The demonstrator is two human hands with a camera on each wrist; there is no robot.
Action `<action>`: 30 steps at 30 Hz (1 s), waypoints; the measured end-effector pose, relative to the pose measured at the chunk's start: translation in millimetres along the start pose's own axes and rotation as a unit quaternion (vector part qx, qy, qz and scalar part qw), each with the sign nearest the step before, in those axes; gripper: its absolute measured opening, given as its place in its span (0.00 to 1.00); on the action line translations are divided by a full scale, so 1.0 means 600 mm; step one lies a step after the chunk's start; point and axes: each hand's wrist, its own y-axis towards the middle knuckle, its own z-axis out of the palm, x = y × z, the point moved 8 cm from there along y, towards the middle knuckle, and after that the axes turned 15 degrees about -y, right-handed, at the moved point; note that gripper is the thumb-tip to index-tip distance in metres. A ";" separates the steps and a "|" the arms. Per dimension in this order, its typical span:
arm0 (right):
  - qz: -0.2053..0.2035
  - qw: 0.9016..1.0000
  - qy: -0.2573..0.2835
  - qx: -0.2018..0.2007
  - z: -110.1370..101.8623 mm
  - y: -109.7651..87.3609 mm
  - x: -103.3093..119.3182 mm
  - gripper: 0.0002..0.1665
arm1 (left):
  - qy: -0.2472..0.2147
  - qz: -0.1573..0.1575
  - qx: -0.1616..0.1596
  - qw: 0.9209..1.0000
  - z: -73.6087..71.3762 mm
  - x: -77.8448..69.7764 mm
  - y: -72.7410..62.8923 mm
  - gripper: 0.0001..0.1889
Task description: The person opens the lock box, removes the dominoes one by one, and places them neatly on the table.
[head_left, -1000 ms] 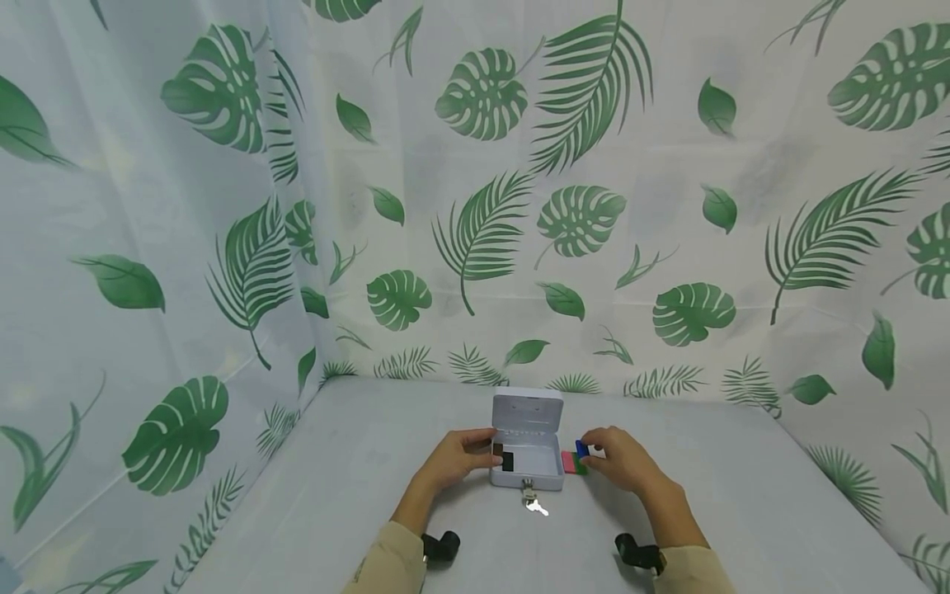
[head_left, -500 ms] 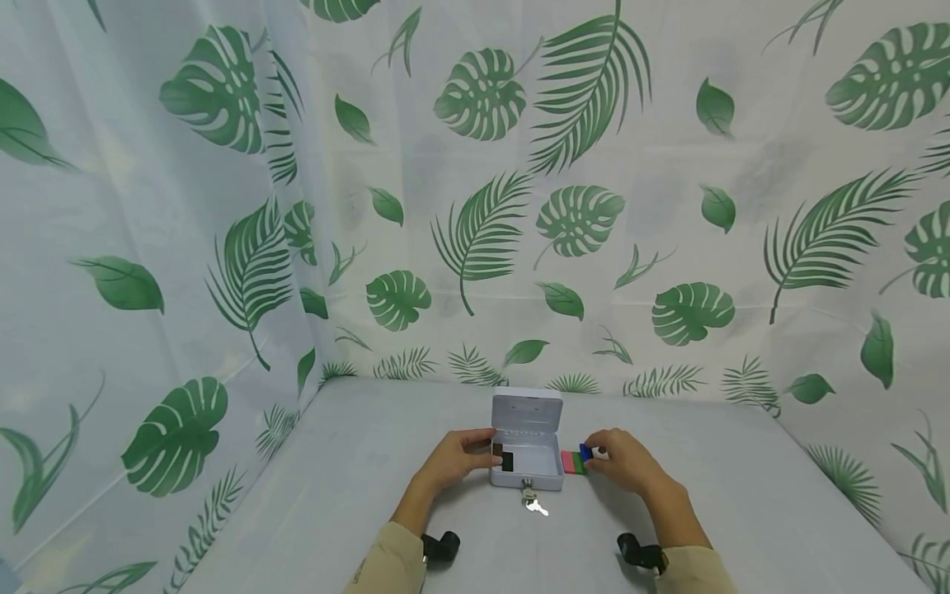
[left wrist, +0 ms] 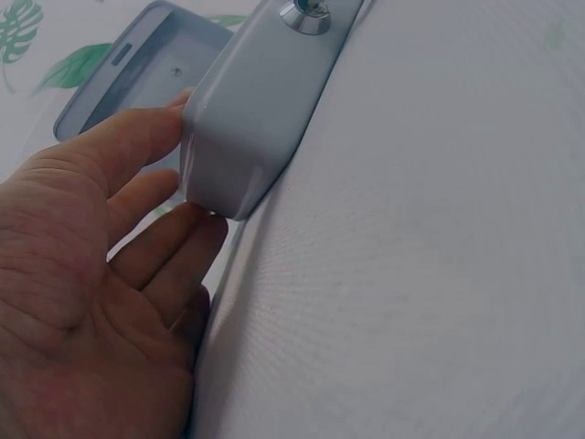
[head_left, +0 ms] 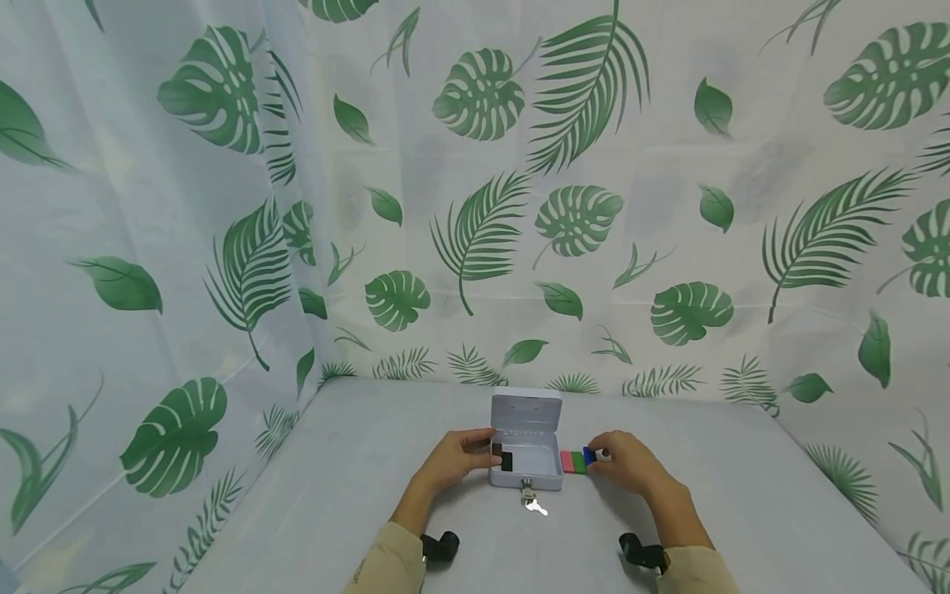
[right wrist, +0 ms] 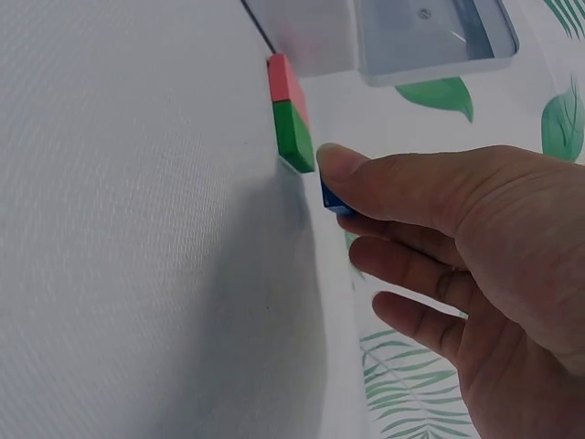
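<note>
A small white cash box (head_left: 524, 483) stands on the table with its lid (head_left: 525, 411) raised. Inside it, by the left wall, is a black rectangular piece (head_left: 507, 460). My left hand (head_left: 449, 459) holds the box's left side; in the left wrist view its fingertips meet the box corner. With thumb and fingers my right hand (head_left: 629, 462) pinches a blue block (head_left: 590, 455). In the right wrist view a narrow gap parts that blue block from a green block (right wrist: 292, 137), which touches a pink block (right wrist: 285, 80). The pink block lies against the box's right side.
A key (head_left: 534, 505) hangs from the lock at the box's front. White cloth covers the table (head_left: 534, 561). Leaf-printed curtains (head_left: 475, 247) rise behind and at the left. Each wrist carries a black camera mount (head_left: 444, 546).
The right hand has shifted right with the blue block and lowered it from over the green block to that block's right. The left hand stays at the box.
</note>
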 end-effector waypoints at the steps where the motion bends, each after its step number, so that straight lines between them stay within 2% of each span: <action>1: 0.000 1.000 0.000 0.000 0.000 0.000 0.000 0.15 | 0.001 0.000 0.000 1.000 0.000 0.000 0.000 0.31; 30: -0.003 1.000 0.001 0.002 0.009 0.002 -0.001 0.17 | -0.003 -0.004 -0.005 1.000 0.000 0.001 -0.001 0.31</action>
